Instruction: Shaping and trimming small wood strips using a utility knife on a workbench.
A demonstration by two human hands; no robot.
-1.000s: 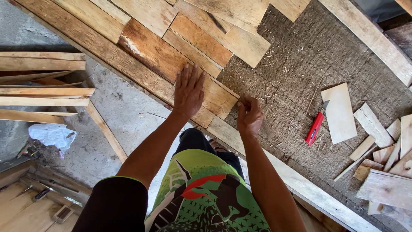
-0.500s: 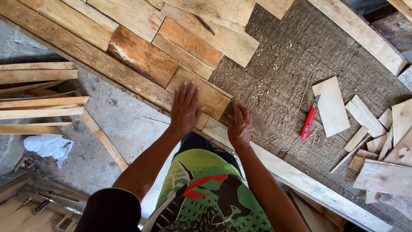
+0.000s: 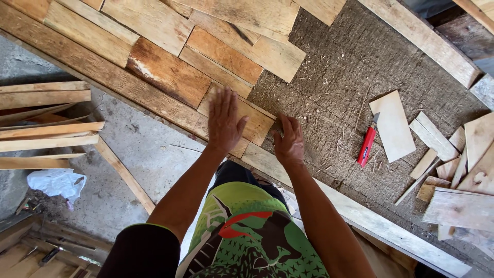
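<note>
Large board panel (image 3: pixel 360 67) with rough fibrous brown surface, framed by long pale rail (image 3: pixel 370 219) at near edge. Wooden planks (image 3: pixel 170 31) laid side by side cover its left part. Short plank (image 3: pixel 254 123) at end of row, near rail. Left hand (image 3: pixel 225 121) flat on this plank, fingers spread. Right hand (image 3: pixel 289 141) beside plank corner, fingers curled on brown surface. Offcuts (image 3: pixel 453 154) piled at right. Red utility knife (image 3: pixel 367 145) lies apart, untouched.

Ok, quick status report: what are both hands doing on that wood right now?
Left hand flat on small wood piece, open. Right hand at its edge, fingers curled. Red utility knife lies clear, to the right.
</note>
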